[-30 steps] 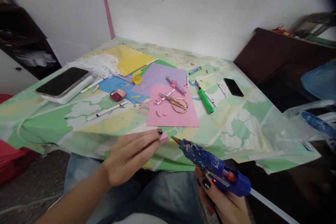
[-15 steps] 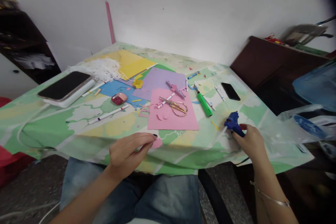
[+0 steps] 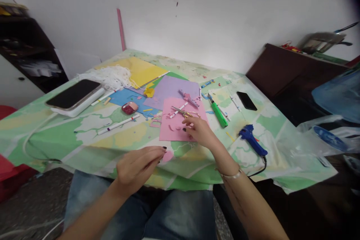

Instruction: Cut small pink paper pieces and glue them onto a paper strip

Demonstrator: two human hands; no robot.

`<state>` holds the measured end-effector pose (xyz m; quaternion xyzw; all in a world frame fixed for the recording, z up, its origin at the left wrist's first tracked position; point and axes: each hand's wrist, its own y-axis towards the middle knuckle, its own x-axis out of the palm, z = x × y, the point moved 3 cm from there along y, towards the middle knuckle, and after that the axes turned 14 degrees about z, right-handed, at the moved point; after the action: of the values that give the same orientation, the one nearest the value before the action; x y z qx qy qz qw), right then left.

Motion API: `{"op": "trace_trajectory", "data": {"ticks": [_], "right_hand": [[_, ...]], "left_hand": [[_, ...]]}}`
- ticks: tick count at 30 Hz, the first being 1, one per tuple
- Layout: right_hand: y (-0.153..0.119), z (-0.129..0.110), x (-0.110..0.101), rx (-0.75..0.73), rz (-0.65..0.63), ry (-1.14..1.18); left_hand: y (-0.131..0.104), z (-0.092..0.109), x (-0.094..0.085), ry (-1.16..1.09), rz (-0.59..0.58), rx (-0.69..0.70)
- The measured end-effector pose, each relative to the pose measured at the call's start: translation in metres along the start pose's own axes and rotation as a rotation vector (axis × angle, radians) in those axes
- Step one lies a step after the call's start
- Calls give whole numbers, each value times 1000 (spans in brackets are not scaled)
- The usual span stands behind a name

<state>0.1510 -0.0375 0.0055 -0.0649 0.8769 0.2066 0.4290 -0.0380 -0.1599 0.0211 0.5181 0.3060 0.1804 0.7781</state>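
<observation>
Near the table's front edge [image 3: 194,157], the left hand [image 3: 137,165] pinches a pink piece [image 3: 168,156].

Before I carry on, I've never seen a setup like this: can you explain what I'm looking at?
There is no machine: a person works bare-handed, seen by one head-worn camera looking forward and down. The left hand pinches a small pink piece. The right hand is over a pink sheet, close to gold scissors; whether it touches them is hard to tell. Also on the patterned tablecloth lie a purple sheet, a yellow sheet, a green-handled knife, a dark phone and, to the right, a blue glue gun.
</observation>
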Motion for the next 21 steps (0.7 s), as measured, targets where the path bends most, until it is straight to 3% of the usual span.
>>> {"op": "trace_trajectory", "data": {"ticks": [3, 8, 15, 21], "right_hand": [[22, -1, 19, 11, -14, -63], [35, 9, 29, 25, -51, -62], [31, 10, 30, 102, -69, 138], [19, 15, 37, 214, 33, 341]], "left_hand": [[-1, 0, -6, 20, 5, 22], [-4, -5, -9, 42, 36, 47], [-8, -8, -2, 17, 50, 36], [-9, -6, 4, 76, 78, 57]]}}
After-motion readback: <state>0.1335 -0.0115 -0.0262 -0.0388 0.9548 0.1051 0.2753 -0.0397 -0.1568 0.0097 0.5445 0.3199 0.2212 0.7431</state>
